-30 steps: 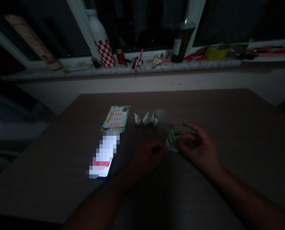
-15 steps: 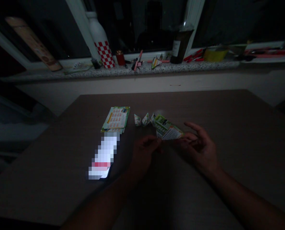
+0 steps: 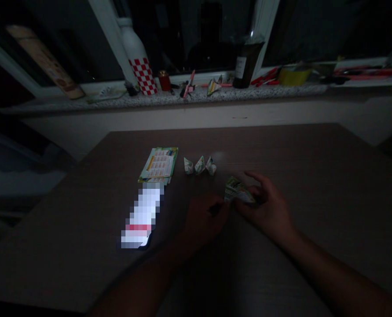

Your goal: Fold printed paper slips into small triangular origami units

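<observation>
A green and white printed paper (image 3: pixel 238 190), folded to a roughly triangular shape, is held between my two hands above the table. My left hand (image 3: pixel 209 215) is closed, its fingertips at the paper's lower left edge. My right hand (image 3: pixel 270 202) pinches the paper's right side, with one finger raised off it. Just beyond, three small folded paper pieces stand in a row: a left one (image 3: pixel 188 166), a middle one (image 3: pixel 200 165) and a right one (image 3: pixel 211 166). How the paper's underside is folded is hidden.
On the wooden table (image 3: pixel 265 145), a stack of printed sheets (image 3: pixel 159 163) lies left of the folded pieces. Nearer me is a lit phone (image 3: pixel 143 215), its screen blurred out. The stone windowsill (image 3: pixel 179 97) holds a checkered bottle (image 3: pixel 143 72), a dark bottle (image 3: pixel 243 66) and pens.
The paper in my hands has gone from a longer, wider shape to a smaller triangle and come nearer me. The right small folded piece now shows fully. My left hand has shifted slightly right.
</observation>
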Available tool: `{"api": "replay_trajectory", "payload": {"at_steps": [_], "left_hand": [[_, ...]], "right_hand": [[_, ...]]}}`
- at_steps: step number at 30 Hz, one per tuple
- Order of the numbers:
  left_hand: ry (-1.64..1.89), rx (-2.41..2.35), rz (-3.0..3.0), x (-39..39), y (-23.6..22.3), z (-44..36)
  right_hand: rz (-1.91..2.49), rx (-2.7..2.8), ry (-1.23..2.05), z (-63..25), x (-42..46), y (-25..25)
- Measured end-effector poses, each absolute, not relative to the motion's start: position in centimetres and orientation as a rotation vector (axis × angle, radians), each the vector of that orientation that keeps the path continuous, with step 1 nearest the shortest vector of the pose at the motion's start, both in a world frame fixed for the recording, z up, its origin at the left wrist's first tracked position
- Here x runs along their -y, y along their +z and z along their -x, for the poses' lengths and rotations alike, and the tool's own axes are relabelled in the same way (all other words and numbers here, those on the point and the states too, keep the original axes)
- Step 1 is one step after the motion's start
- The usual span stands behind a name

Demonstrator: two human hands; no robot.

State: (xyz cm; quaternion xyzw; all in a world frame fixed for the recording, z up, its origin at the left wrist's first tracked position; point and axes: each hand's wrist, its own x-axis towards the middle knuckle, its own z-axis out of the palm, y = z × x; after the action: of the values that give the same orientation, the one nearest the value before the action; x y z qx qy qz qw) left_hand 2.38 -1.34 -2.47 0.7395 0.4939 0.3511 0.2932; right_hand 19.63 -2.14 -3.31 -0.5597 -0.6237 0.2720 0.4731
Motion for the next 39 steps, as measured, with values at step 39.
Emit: {"api": "replay_trajectory", "payload": {"at_steps": [39], "left_hand": [[0.926,-1.45,-1.791,1.1,-1.7,-1.8]], "right_hand": [[1.365,1.37,0.495,-22.2,-0.1,-4.0]]}}
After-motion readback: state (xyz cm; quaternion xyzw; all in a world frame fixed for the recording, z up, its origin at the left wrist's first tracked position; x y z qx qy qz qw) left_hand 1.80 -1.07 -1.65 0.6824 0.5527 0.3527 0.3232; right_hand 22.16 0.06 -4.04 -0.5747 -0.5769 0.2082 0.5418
